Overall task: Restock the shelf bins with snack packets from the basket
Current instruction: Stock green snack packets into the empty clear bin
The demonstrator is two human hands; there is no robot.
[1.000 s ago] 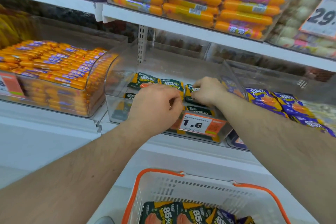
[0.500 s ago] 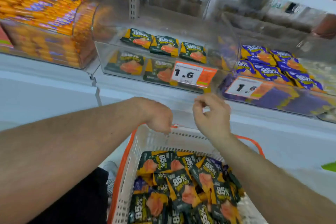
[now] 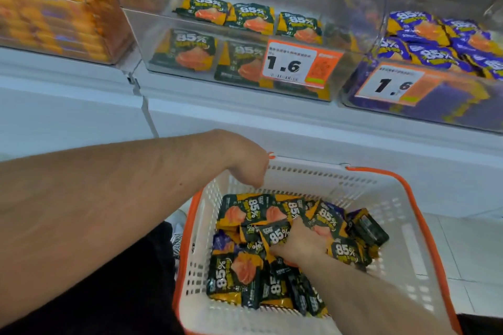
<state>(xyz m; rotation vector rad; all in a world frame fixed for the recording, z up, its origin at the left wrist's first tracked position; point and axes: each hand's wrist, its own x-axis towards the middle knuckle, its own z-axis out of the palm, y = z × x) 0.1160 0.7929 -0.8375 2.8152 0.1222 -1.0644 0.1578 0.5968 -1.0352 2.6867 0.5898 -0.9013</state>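
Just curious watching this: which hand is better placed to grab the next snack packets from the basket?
The right hand: it is already down among the green packets in the basket. The left hand is bent at the basket's far rim, touching no packet.

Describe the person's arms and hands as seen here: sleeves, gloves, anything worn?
Both forearms are bare to the frame edge, with no sleeves showing. The left hand and right hand are ungloved; no watch, bracelet or ring shows. Dark clothing sits below the left arm.
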